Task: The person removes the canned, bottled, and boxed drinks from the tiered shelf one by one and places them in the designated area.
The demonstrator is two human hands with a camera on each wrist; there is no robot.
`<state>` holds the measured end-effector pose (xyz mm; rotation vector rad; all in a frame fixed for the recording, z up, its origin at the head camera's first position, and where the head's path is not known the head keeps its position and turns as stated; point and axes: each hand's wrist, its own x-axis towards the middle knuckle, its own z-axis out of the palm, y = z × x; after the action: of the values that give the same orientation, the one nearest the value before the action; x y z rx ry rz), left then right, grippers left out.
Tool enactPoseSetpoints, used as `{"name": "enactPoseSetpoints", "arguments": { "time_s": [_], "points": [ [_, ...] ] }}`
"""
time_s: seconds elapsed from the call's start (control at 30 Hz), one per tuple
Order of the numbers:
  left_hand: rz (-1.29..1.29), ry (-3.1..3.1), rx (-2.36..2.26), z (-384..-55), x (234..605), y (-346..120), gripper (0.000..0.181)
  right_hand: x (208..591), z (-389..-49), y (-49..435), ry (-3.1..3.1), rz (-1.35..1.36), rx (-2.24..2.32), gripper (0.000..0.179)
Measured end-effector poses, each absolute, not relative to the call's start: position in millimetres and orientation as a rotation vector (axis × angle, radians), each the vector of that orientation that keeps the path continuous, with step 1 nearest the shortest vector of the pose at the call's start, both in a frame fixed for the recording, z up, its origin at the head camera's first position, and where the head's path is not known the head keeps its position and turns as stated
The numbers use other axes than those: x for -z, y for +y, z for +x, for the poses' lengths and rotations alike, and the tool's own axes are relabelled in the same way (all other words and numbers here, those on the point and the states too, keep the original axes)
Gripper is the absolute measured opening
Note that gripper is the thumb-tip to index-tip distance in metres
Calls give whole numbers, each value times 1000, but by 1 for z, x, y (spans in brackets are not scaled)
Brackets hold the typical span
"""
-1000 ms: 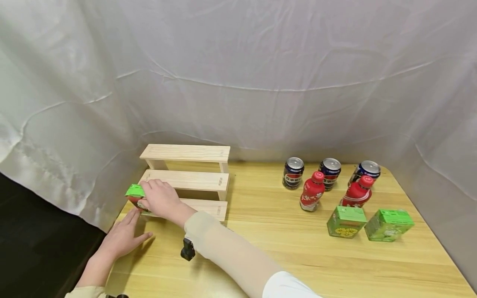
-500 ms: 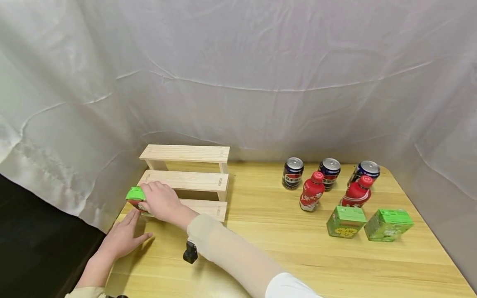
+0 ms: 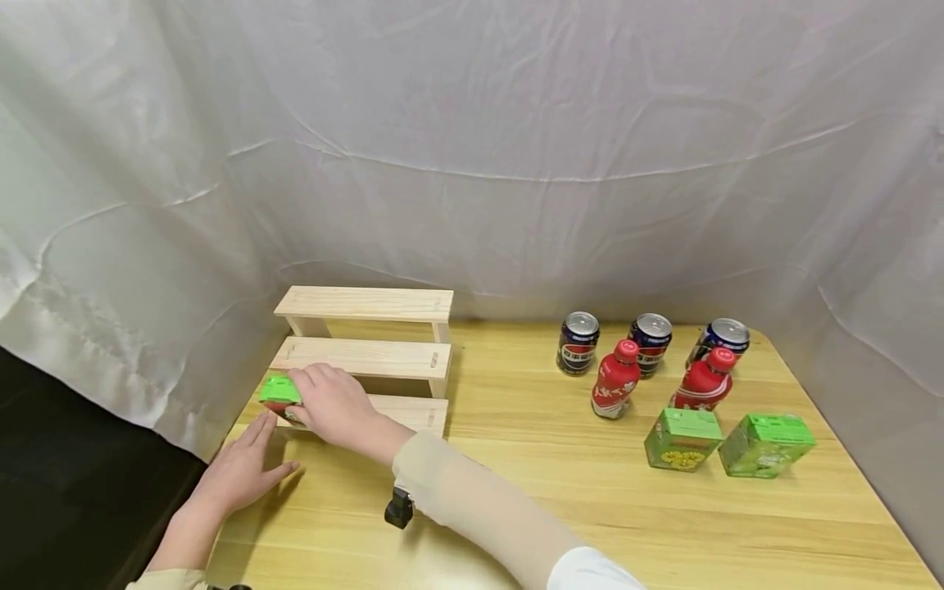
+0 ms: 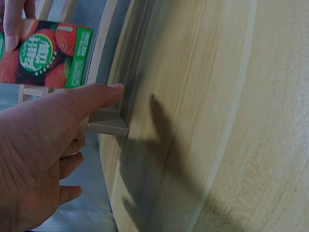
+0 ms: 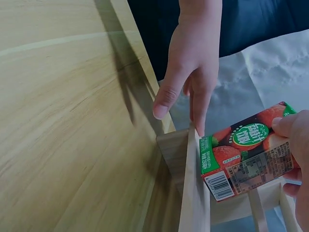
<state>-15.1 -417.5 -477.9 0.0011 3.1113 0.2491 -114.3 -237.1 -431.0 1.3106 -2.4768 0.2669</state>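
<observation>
My right hand (image 3: 335, 406) grips a strawberry juice box (image 3: 280, 392) with a green top, at the left end of the lowest step of a three-step wooden rack (image 3: 361, 356). The right wrist view shows thumb and fingers around the upper part of the juice box (image 5: 246, 140), its base at the step's board (image 5: 192, 179). My left hand (image 3: 239, 469) is beside the rack's front left corner, fingers extended, fingertips at the lowest board. In the left wrist view, the left thumb (image 4: 104, 94) points away from the other fingers, close below the box.
On the table's right side stand several dark blue cola cans (image 3: 578, 344), two red bottles (image 3: 616, 381) and two green drink cartons (image 3: 684, 440) (image 3: 767, 447). Light grey curtains (image 3: 516, 205) enclose the back and sides. Black cloth (image 3: 81, 483) hangs at the lower left.
My right hand and the juice box have shifted a little to the right and towards the front along the lowest step. The left hand stays in place.
</observation>
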Motion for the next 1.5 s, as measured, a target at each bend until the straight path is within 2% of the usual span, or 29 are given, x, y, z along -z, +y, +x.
{"name": "enactPoseSetpoints", "arguments": {
  "time_s": [0.77,1.5],
  "points": [
    [20,3118,-253,-16,476,-418,101,420,-114,-188,-2357,1351,-380,57],
    [7,3096,-307,-15,481,-418,103,426,-120,-131,-2214,1357,-492,49]
  ]
}}
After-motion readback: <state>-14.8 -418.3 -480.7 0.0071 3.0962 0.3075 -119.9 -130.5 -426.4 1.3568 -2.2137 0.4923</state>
